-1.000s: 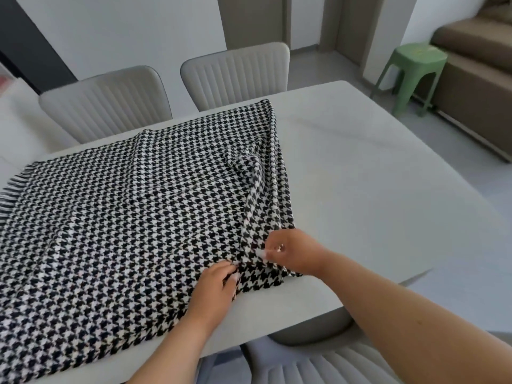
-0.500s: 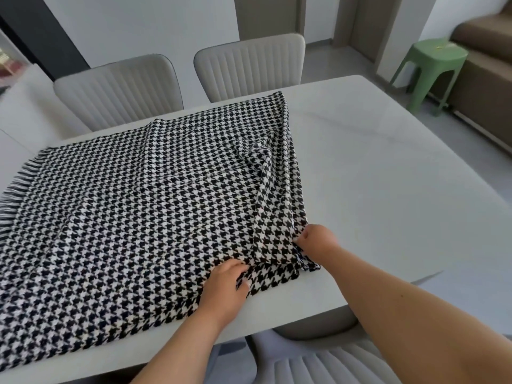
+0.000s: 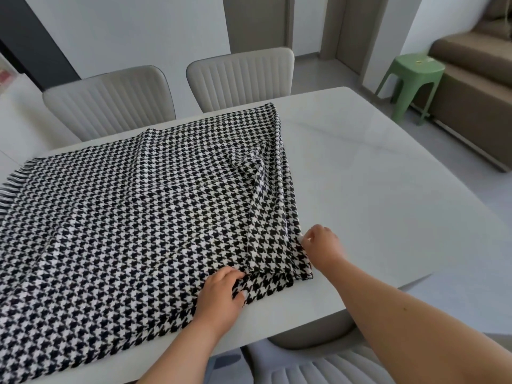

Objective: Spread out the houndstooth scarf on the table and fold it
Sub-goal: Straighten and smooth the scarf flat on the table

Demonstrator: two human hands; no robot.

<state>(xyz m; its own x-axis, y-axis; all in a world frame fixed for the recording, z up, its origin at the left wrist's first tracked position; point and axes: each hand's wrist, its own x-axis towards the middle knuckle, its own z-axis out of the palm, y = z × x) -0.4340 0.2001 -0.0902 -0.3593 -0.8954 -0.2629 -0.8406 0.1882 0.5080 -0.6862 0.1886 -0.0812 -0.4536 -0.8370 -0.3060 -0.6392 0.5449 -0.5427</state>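
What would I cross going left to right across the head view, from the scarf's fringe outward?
fringe → left hand on the houndstooth scarf → right hand at its right edge → bare table → green stool

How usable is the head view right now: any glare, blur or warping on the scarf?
Head view: soft, even daylight with no hard shadows; a mild sheen on the bare table right of the scarf, nothing washed out; weave crisp near the left hand and right hand, softer towards the fringe at far left; the wide angle bows the table's edges.
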